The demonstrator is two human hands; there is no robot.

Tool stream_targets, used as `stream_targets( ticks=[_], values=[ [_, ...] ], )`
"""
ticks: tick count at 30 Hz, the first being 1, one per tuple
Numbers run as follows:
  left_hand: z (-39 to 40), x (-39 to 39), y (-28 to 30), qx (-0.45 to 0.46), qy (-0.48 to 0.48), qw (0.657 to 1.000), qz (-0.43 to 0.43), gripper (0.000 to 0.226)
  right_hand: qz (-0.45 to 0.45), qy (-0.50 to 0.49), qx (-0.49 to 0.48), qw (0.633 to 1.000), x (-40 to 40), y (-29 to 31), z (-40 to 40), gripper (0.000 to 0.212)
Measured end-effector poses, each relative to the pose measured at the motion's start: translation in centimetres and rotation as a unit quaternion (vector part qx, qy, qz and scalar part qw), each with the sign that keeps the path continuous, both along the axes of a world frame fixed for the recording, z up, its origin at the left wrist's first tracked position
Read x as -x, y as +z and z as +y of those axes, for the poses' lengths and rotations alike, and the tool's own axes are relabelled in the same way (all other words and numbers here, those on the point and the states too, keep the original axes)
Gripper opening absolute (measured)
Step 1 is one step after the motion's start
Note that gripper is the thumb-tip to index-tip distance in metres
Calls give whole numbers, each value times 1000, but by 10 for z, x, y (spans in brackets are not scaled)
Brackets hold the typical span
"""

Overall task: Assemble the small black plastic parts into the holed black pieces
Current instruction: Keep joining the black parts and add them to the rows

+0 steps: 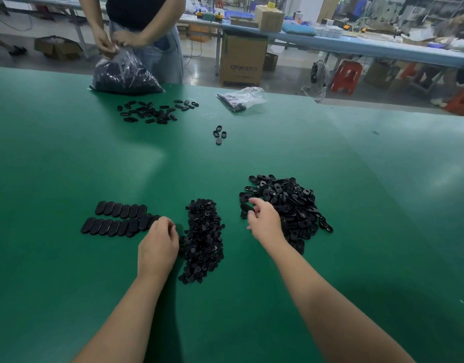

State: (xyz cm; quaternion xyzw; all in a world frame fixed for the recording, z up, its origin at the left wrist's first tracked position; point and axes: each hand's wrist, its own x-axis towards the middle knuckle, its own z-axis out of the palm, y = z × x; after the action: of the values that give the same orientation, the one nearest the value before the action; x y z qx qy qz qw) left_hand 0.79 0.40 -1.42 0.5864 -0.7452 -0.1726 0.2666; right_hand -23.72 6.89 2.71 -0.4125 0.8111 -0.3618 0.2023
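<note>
Holed black pieces (286, 205) heaped; right hand (265, 221) fingers pinch one; left hand (157, 244) fingers curled (contents unseen); carton (242, 61) reads "QTOR".

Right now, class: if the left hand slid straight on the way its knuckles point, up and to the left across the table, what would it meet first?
The left hand would first meet the near row of finished oval pieces; its fingertips already sit at that row's right end, though actual contact is unclear.

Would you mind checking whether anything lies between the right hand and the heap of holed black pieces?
Nothing visible does. The right hand is already at the near left edge of the heap of holed black pieces, its fingers pinching one piece there; only bare green table surrounds them.
</note>
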Motion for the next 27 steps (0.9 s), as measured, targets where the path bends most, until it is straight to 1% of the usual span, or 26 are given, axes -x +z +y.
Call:
stream_targets(
  ticks=[2,3,4,5,6,8,10,13,15,19,22,27],
  values=[
    [0,0,0,1,-2,1000,7,12,-154,-19,31,987,-10,-1,6,34],
    [0,0,1,3,-3,1000,9,12,-212,-27,44,976,-16,-3,9,29],
    [0,-1,1,4,-4,1000,10,12,-252,-33,57,966,-21,-5,13,22],
    [1,-1,1,5,-4,1000,10,11,-280,-38,69,957,-26,-7,17,17],
    [1,-1,1,6,-6,1000,9,11,-298,-42,78,951,-31,-9,20,18],
    [1,-1,0,7,-11,1000,9,8,-320,-47,87,942,-39,-15,26,19],
    [1,-1,-1,10,-12,1000,10,7,-346,-50,100,932,-45,-19,30,12],
    [1,-1,-3,20,-13,1000,-4,27,-346,-46,93,933,-48,-25,35,13],
    [2,-2,-4,26,-19,999,-14,30,-320,-33,85,943,-50,-28,39,17],
    [1,-3,-5,19,-20,999,-23,28,-282,-10,89,955,-54,-30,45,37],
    [1,-4,-6,18,-23,999,-14,24,-257,-15,95,962,-56,-30,48,37],
    [0,-3,-5,19,-20,1000,5,17,-212,-12,99,972,-61,-33,51,32]
  ],
)
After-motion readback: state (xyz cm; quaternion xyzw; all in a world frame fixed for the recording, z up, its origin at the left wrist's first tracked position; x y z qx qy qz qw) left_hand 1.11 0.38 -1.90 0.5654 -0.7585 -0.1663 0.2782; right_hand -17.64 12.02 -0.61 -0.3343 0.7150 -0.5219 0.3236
